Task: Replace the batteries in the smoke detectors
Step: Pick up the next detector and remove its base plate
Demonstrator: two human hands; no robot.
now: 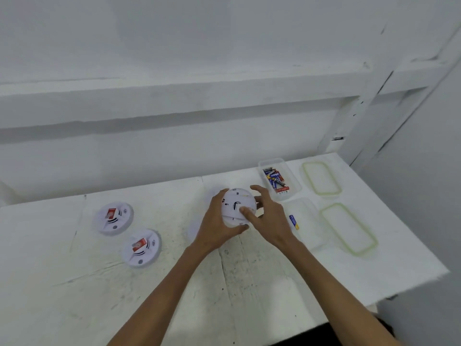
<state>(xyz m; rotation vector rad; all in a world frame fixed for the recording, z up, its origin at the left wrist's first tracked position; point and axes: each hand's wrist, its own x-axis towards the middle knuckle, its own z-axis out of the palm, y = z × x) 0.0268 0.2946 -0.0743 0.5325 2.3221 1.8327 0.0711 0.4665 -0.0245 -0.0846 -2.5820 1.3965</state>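
A round white smoke detector [235, 199] is held back side up above the middle of the table. My left hand [217, 224] grips its left and lower rim. My right hand [268, 216] wraps its right side, with the thumb pressed on the back near a dark curved slot. Two more white smoke detectors [113, 218] [142, 248] lie on the left, each with a red-and-white label on it. A clear container of batteries [275, 179] stands at the back right. One blue battery [293, 221] lies in a second clear container [305, 216] beside my right wrist.
Two clear lids with green seals [321, 178] [349, 228] lie at the table's right side. The white table [74, 295] ends at a near edge at lower right, with a drop beyond. A white wall with a ledge rises behind the table.
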